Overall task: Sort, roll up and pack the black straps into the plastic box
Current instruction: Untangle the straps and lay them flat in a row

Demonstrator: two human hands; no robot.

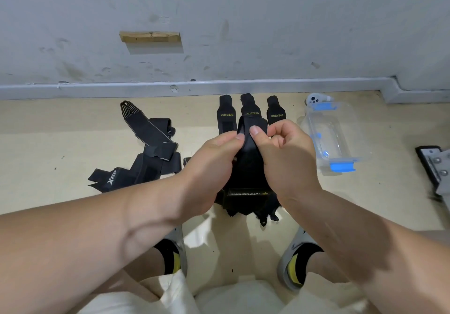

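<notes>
View from head height, looking down at a beige floor (60, 131) that meets a grey wall (219, 21). In the middle, my left hand (214, 160) and right hand (287, 153) meet over one black strap (250, 148), lifted off the floor. Each grip is narrow: thumb and forefinger of both hands pinch the strap's upper end, thumbs almost touching, and the rest hangs down between the wrists.

Below it, at 6 o'clock, lies a dark heap of straps (247, 195), one with pale lettering. At 12 o'clock, just beyond the hands, three matching straps (227, 115) with yellow lettering lie side by side, pointing at the wall. At 9 o'clock sprawls a looser tangle of longer straps (151, 148).

The clear plastic box (338, 138) with blue clips sits open at 2 o'clock, near the right hand but apart from it. I cannot make out any strap inside it. A small white gadget (316, 99) lies just behind the box.

I judge this to be the start of a roll, with sorting only partly done. To do it well, I would fold the pinched end over squarely and tightly, then keep both edges lined up with each turn. The lower fingers should hold tension so the coil stays firm. A slack first turn would likely spring open and waste room in the box.
</notes>
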